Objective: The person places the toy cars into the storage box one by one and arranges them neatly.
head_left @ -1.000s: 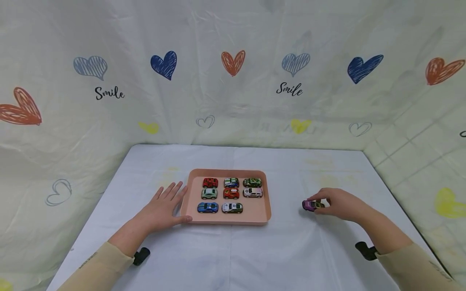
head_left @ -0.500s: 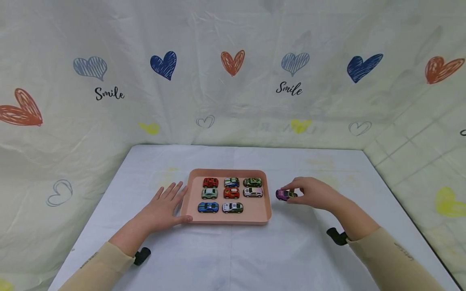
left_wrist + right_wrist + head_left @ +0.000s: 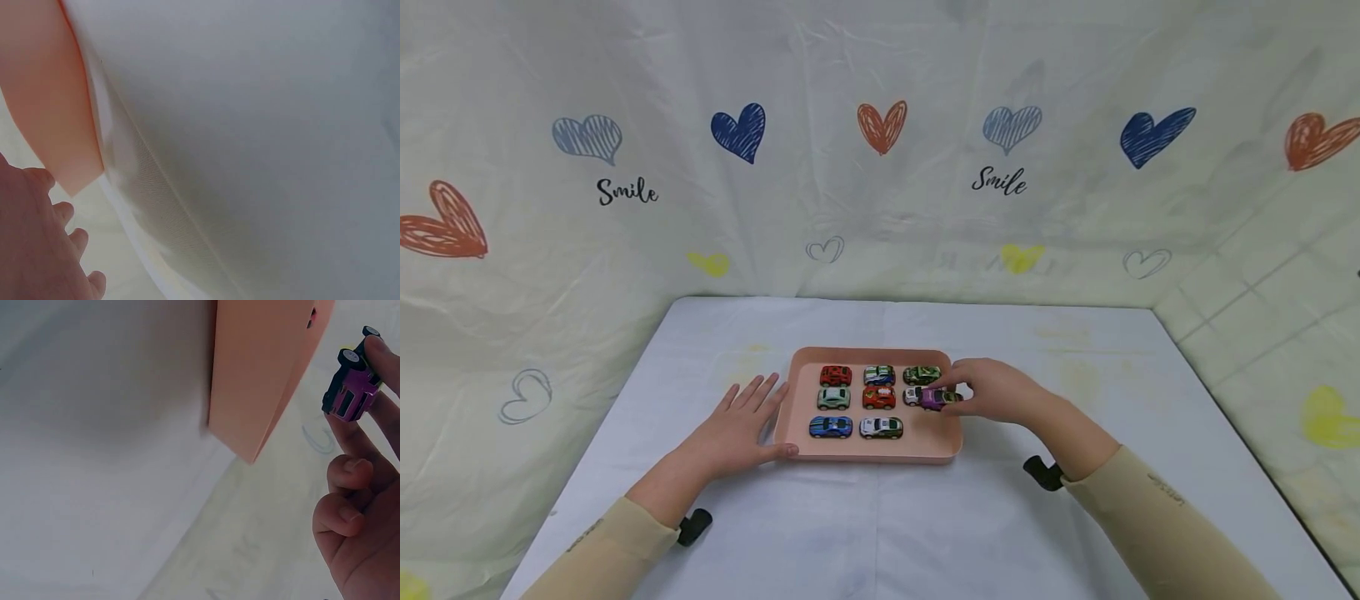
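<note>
My right hand (image 3: 1000, 392) pinches a purple toy car (image 3: 934, 399) between thumb and fingers, over the right side of a pink tray (image 3: 917, 450). In the right wrist view the purple toy car (image 3: 355, 390) shows its wheels, lifted near the tray's wall (image 3: 256, 375). It partly covers a white toy car (image 3: 912, 395) in the head view. My left hand (image 3: 733, 433) lies with straight, spread fingers at the tray's left edge, thumb by the near left corner. The left wrist view shows its fingertips (image 3: 78, 239) beside the tray (image 3: 56, 106).
Several toy cars stand in rows in the tray, among them a red one (image 3: 878, 397), a blue one (image 3: 831, 427) and a green one (image 3: 921, 375). A white cloth covers the table (image 3: 880, 533). Behind hangs a curtain (image 3: 880, 208) printed with hearts.
My right hand has carried the purple toy car left, from the table at the right to over the tray. My left hand has stayed at the tray's left edge.
</note>
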Demonstrator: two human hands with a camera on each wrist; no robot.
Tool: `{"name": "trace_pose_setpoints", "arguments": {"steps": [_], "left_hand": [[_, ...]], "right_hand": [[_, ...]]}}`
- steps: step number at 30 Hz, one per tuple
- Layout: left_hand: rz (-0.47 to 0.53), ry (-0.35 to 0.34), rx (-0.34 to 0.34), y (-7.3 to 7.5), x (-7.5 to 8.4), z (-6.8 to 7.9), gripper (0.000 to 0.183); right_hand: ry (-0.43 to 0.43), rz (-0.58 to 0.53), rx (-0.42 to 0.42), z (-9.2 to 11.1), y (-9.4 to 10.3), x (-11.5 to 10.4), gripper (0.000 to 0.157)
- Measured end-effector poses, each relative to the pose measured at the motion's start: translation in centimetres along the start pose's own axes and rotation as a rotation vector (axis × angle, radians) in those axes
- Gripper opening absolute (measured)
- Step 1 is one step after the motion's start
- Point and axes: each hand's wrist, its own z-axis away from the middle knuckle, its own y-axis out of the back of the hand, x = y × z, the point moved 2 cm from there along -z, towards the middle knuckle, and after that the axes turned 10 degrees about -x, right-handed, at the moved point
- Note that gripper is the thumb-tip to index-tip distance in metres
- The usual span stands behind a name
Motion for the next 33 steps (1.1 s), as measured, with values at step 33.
{"name": "trace_pose_setpoints", "arguments": {"steps": [33], "left_hand": [[-0.006,-0.006,0.004,0.1,0.1,0.0,0.109]], "right_hand": [[-0.045,0.404,-0.099,-3.2,-3.7,-2.1,0.026]]}}
